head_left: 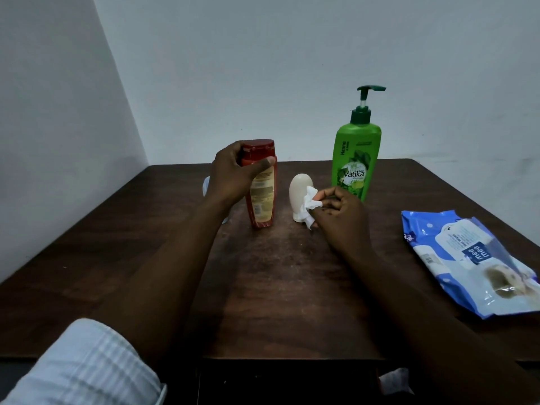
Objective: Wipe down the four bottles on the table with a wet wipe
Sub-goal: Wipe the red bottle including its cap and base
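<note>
A red bottle (pixel 261 197) with a red cap stands upright on the dark wooden table (pixel 277 287). My left hand (pixel 233 173) grips it round the top, thumb across its front. Just right of it stands a small cream bottle (pixel 298 197). My right hand (pixel 339 211) pinches a crumpled white wet wipe (pixel 310 204) that touches the cream bottle's right side. A tall green pump bottle (pixel 355 162) stands behind my right hand. A pale, clear bottle (pixel 206 187) is mostly hidden behind my left hand and forearm.
A blue and white wet wipe pack (pixel 470 258) lies flat at the table's right edge. White walls meet in a corner behind the table. A white scrap (pixel 394 381) lies below the table's near edge. My striped sleeve (pixel 84 366) shows at lower left.
</note>
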Tool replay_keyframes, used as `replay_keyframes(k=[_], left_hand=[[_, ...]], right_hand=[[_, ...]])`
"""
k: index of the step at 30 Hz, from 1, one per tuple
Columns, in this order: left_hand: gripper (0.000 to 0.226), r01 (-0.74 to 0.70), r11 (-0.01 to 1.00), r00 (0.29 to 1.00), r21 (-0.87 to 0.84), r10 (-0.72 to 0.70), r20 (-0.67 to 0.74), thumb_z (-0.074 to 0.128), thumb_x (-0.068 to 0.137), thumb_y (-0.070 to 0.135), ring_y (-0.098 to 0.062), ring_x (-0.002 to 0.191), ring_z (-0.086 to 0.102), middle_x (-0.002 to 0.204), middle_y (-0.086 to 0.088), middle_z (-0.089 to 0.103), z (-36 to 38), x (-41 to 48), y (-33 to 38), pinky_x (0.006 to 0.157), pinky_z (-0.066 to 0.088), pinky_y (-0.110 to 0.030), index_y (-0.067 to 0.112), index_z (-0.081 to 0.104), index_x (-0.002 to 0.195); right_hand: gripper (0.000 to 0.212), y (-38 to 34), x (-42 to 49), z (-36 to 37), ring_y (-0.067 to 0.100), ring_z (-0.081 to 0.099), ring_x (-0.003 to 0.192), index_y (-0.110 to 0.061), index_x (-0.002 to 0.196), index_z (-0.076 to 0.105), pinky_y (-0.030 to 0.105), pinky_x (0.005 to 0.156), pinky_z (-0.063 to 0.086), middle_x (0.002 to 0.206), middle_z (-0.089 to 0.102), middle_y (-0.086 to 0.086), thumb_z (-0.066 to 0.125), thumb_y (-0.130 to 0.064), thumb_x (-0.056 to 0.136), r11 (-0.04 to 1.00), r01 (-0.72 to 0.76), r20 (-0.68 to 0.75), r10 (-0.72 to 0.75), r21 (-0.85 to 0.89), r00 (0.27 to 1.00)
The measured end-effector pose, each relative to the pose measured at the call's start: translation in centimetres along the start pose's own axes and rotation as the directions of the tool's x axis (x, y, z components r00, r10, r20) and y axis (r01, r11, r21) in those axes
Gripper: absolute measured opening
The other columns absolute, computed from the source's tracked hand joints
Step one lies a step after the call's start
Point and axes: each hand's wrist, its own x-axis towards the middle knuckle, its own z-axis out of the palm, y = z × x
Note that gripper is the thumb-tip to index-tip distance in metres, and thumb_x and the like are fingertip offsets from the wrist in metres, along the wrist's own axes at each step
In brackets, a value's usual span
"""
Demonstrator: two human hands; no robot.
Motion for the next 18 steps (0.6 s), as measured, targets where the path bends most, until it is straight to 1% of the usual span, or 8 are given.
replay_keyframes(k=[2,4,6,8,10,14,16,18], left_hand=[[0.032,0.018,0.996,1.0,-0.086,-0.016,0.024,0.079,0.084,0.026,-0.008,0.092,0.073,0.102,0.006,0.076,-0.1,-0.8,0.4,0.076,0.058,-0.025,0.019,0.071,0.114],[0.023,0.073,0.979,0.996,-0.189,-0.061,0.068,0.077,0.086,0.026,-0.013,0.089,0.075,0.096,0.003,0.077,-0.1,-1.6,0.7,0.078,0.06,-0.031,0.019,0.072,0.107],[0.015,0.174,0.934,0.979,-0.311,-0.131,0.156,0.073,0.089,0.022,-0.017,0.083,0.075,0.086,0.002,0.077,0.0,-2.8,1.0,0.077,0.061,-0.035,0.016,0.07,0.102],[0.006,0.274,0.872,0.949,-0.407,-0.177,0.26,0.068,0.092,0.017,-0.015,0.075,0.072,0.077,0.001,0.073,0.3,-4.2,1.0,0.072,0.06,-0.031,0.013,0.067,0.097],[0.004,0.317,0.842,0.93,-0.437,-0.185,0.319,0.066,0.093,0.015,-0.017,0.076,0.07,0.077,-0.001,0.071,0.6,-5.2,0.6,0.077,0.058,-0.033,0.012,0.066,0.095],[0.005,0.358,0.807,0.918,-0.47,-0.214,0.333,0.064,0.094,0.017,-0.015,0.074,0.071,0.073,0.002,0.071,1.2,-5.8,0.1,0.072,0.059,-0.029,0.013,0.063,0.097],[0.009,0.385,0.791,0.908,-0.477,-0.232,0.347,0.064,0.094,0.018,-0.014,0.075,0.07,0.075,0.003,0.072,1.3,-5.9,-0.1,0.069,0.058,-0.029,0.014,0.063,0.102],[0.021,0.406,0.749,0.9,-0.523,-0.228,0.372,0.063,0.095,0.022,-0.016,0.084,0.07,0.089,-0.001,0.075,1.6,-6.0,-0.3,0.075,0.058,-0.032,0.01,0.066,0.111]], right_hand=[[0.016,-0.1,0.1,-0.1,0.01,0.075,0.082,-0.02,0.086,0.067,0.046,0.075,0.063,0.088,0.077,-0.002,0.075,-0.007,0.079,0.999,-0.017,0.003,0.017,0.036,1.0],[0.016,-0.3,0.1,0.0,0.012,0.075,0.084,-0.019,0.089,0.066,0.042,0.078,0.063,0.09,0.077,-0.001,0.074,-0.008,0.081,0.997,-0.014,-0.015,0.015,0.079,1.0],[0.015,-0.8,0.1,-0.1,0.011,0.075,0.085,-0.015,0.092,0.065,0.032,0.072,0.061,0.093,0.076,0.002,0.073,-0.005,0.084,0.993,-0.003,-0.033,0.007,0.119,0.999],[0.014,-1.1,0.0,0.0,0.008,0.074,0.085,-0.01,0.095,0.065,0.02,0.066,0.056,0.096,0.076,0.005,0.07,0.0,0.086,0.989,0.016,-0.039,-0.01,0.148,0.999],[0.014,-1.1,0.0,0.1,0.007,0.074,0.084,-0.008,0.096,0.066,0.017,0.066,0.055,0.097,0.076,0.005,0.071,0.001,0.086,0.989,0.028,-0.037,-0.023,0.148,0.999],[0.018,-0.9,0.1,0.1,0.007,0.074,0.086,-0.008,0.099,0.067,0.017,0.067,0.056,0.099,0.076,0.005,0.072,0.001,0.085,0.988,0.031,-0.028,-0.028,0.149,0.999],[0.022,-0.8,0.1,0.1,0.008,0.074,0.09,-0.014,0.102,0.068,0.025,0.073,0.06,0.101,0.077,0.001,0.071,0.0,0.086,0.989,0.02,-0.004,-0.02,0.145,1.0],[0.022,-0.8,0.1,0.0,0.01,0.074,0.093,-0.019,0.102,0.072,0.038,0.081,0.062,0.101,0.077,-0.004,0.069,-0.004,0.087,0.993,0.023,0.02,-0.026,0.116,0.999]])
